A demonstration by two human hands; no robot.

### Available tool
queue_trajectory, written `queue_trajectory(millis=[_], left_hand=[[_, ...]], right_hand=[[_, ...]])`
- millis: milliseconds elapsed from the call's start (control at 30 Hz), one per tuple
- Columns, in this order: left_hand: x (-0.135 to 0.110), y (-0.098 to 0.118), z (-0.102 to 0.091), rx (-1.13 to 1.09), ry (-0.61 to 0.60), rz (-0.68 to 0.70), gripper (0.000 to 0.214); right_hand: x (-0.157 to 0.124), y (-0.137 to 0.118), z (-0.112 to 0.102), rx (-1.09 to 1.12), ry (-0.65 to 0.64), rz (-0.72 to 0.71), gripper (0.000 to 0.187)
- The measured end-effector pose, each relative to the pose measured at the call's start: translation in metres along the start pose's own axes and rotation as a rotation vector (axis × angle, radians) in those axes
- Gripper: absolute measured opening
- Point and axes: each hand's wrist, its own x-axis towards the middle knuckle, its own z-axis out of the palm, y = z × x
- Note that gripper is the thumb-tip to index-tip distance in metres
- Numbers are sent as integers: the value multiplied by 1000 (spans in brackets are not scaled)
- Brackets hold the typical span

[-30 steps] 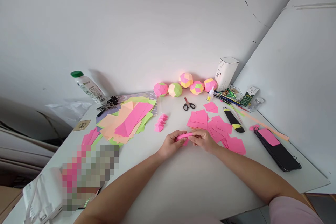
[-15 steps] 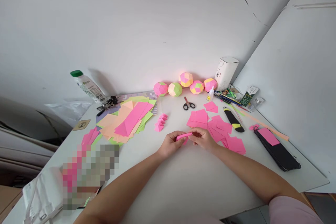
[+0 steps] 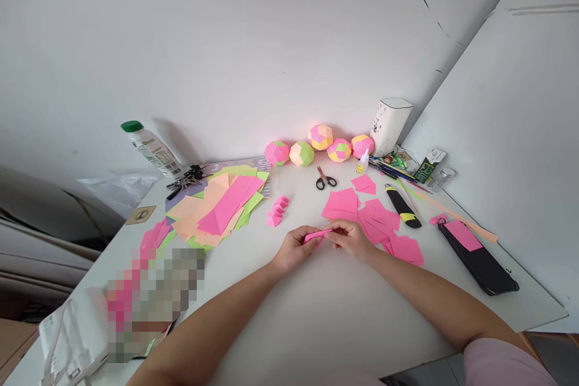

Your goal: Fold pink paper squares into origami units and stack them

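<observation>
A folded pink paper piece (image 3: 318, 234) is pinched between my left hand (image 3: 294, 249) and my right hand (image 3: 350, 239), just above the white table (image 3: 316, 313). Both hands are closed on it, fingertips meeting at its ends. Loose pink paper squares (image 3: 375, 223) lie right of my right hand. A small row of folded pink units (image 3: 277, 211) sits just beyond my left hand.
Stacked pink, peach and green sheets (image 3: 221, 208) lie at left. Several paper balls (image 3: 320, 137) line the wall, with scissors (image 3: 324, 180), a glue bottle (image 3: 362, 163), a yellow-black cutter (image 3: 402, 206), a black case (image 3: 479, 259), keys (image 3: 187, 178) and a bottle (image 3: 151, 149).
The hands have shifted very slightly on the pink piece, which looks a little thinner and flatter now. Everything else is unchanged.
</observation>
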Motion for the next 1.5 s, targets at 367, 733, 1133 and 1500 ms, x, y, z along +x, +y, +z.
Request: queue_trajectory(millis=[367,733,1133,1500], left_hand=[[0,1,0,-9,-12,9,31],[-1,0,-1,-29,13,1,33],[1,-1,0,-43,41,-16,34],[0,1,0,-43,45,-32,32]], right_hand=[[0,-1,0,23,-10,-48,18],[-3,-6,1,-71,-5,-116,18],[-5,-11,6,-109,41,-79,20],[-5,-11,5,-161,35,-126,22]])
